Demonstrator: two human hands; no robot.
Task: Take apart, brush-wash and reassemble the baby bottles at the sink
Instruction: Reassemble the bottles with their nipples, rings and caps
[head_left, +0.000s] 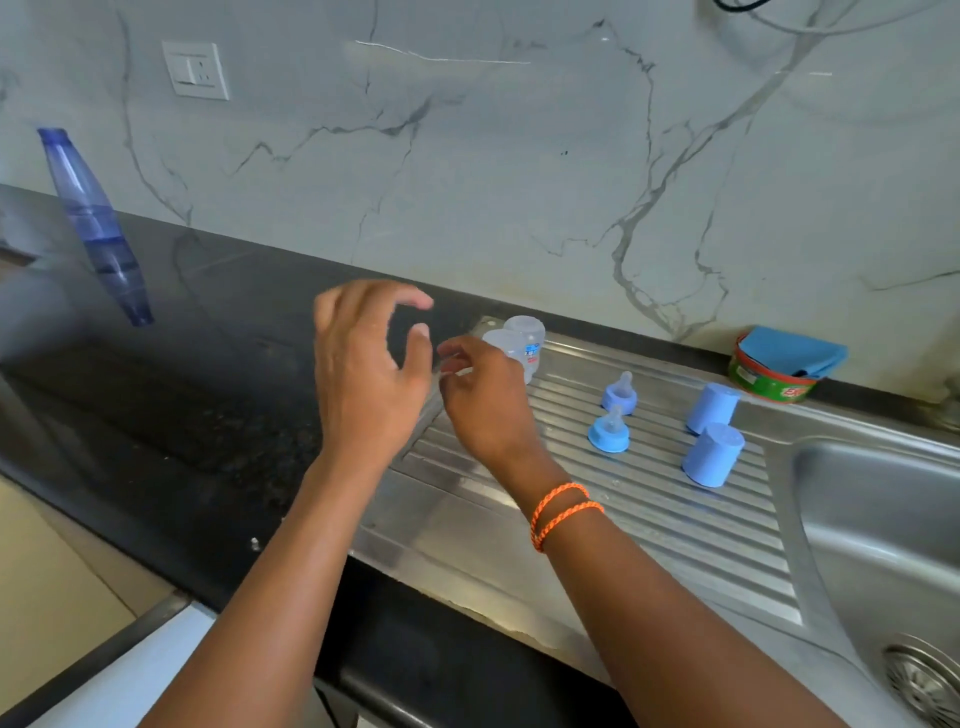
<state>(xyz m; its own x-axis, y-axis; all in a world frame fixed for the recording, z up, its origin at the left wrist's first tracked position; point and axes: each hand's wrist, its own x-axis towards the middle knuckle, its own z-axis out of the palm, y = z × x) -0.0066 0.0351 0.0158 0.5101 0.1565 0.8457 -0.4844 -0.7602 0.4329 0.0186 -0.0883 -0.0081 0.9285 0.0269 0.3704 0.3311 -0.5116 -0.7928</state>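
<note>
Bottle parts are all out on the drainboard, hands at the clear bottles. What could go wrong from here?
1. The two clear bottle bodies stand close together at the drainboard's far corner; the right hand reaching in beside them might knock one over.
2. The two nipple rings and two blue caps sit on the ribbed, possibly sloped metal; a bump could send them toward the sink basin.
3. The left hand hovers open, steadying nothing.

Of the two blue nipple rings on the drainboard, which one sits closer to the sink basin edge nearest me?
The front nipple ring, brighter blue, lies nearer you; the paler one sits behind it, toward the wall.
</note>
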